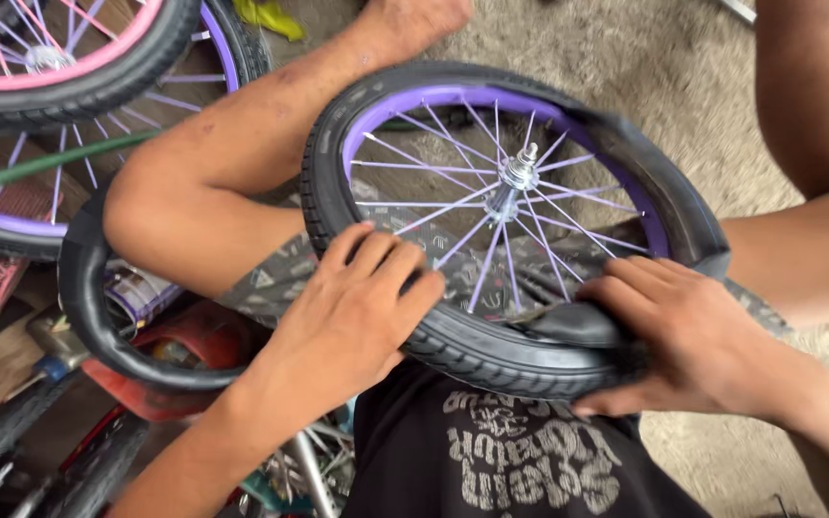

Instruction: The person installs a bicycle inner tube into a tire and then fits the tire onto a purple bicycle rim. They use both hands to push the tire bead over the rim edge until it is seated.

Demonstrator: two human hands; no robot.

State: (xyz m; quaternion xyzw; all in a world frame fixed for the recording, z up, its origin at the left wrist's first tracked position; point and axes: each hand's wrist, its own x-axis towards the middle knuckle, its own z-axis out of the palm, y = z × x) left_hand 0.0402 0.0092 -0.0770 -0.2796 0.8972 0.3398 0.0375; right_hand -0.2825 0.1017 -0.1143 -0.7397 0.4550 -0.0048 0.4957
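Observation:
A small bicycle wheel with a purple rim (453, 98), purple spokes and a black tyre (491, 350) rests across my lap between my bent knees. My left hand (352, 307) lies over the near-left part of the tyre, fingers curled onto the rim side. My right hand (688, 341) grips the near-right part, thumb and fingers pressing the black inner tube (573, 321) where it bulges out between tyre and rim. The hub and axle (515, 177) stand at the wheel's middle.
A loose black inner tube (83, 307) loops under my left knee. Two more wheels, one pink-rimmed (59, 72) and one purple-rimmed (11, 225), lie at the upper left. Red metal parts (179, 350) and tools crowd the lower left. Sandy ground (702, 86) spreads to the right.

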